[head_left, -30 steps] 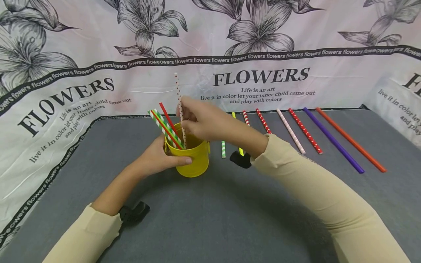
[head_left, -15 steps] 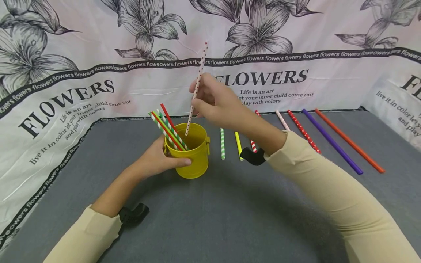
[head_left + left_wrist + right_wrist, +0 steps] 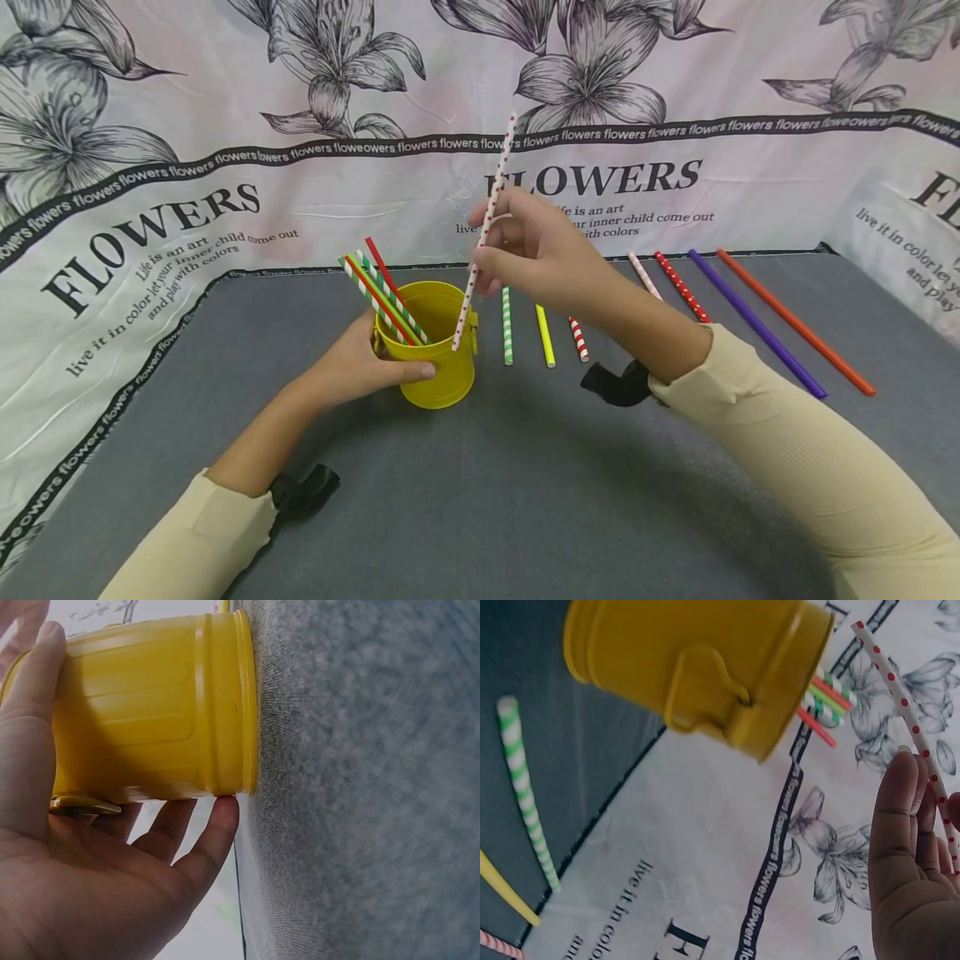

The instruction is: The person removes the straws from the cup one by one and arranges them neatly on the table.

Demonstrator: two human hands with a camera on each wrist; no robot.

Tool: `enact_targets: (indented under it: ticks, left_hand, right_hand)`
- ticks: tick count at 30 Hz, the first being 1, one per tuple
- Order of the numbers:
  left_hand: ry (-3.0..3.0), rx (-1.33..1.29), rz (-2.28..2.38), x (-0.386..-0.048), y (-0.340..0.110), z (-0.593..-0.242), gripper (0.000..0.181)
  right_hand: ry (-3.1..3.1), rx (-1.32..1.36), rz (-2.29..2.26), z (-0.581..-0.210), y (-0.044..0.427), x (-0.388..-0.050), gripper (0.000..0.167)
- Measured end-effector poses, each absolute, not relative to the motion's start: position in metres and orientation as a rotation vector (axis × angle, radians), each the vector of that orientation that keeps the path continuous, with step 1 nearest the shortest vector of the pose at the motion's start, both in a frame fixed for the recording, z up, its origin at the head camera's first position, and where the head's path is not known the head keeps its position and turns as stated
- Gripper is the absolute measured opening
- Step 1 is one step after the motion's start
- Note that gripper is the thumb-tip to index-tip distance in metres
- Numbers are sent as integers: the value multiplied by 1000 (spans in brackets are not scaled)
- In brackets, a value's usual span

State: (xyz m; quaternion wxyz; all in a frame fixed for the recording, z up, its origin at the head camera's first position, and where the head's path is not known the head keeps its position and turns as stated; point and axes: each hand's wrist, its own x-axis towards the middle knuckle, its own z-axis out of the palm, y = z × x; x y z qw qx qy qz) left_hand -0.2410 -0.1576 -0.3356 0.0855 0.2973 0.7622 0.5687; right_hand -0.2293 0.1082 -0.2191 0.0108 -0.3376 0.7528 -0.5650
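A yellow bucket [image 3: 442,375] stands on the grey surface, tilted in neither direction, with several straws [image 3: 386,300] leaning left inside it. My left hand [image 3: 348,362] grips its left side, thumb across the front; in the left wrist view the thumb and fingers lie around the bucket [image 3: 142,705]. Above the bucket's right rim, my right hand [image 3: 536,246] pinches a white straw with red dots [image 3: 491,208]. That straw's lower end is in front of the rim in the head view. The right wrist view shows the dotted straw [image 3: 911,712] apart from the bucket [image 3: 697,667].
Right of the bucket lie a green-striped straw [image 3: 507,329], a yellow straw [image 3: 545,337] and a red-striped straw [image 3: 578,340]. Farther right are a pale straw [image 3: 645,275], a red dotted straw [image 3: 682,287], a purple straw [image 3: 757,323] and an orange straw [image 3: 795,321]. A printed cloth hangs behind.
My right hand has lifted the dotted straw out of the bucket, then moved it rightward and somewhat down. My left hand and the bucket have stayed in place.
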Motion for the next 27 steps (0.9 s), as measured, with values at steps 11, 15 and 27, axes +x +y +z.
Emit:
enact_targets:
  ticks: [11, 15, 27]
  left_hand:
    - [2298, 847, 1680, -240, -157, -335, 76]
    - [2300, 846, 1679, -239, -158, -336, 77]
    - [2265, 842, 1701, -238, -158, -335, 77]
  right_hand:
    - [2154, -976, -1727, -260, 125, -203, 42]
    - [2182, -927, -1657, -278, 132, -199, 43]
    - [2161, -711, -1584, -311, 138, -189, 83]
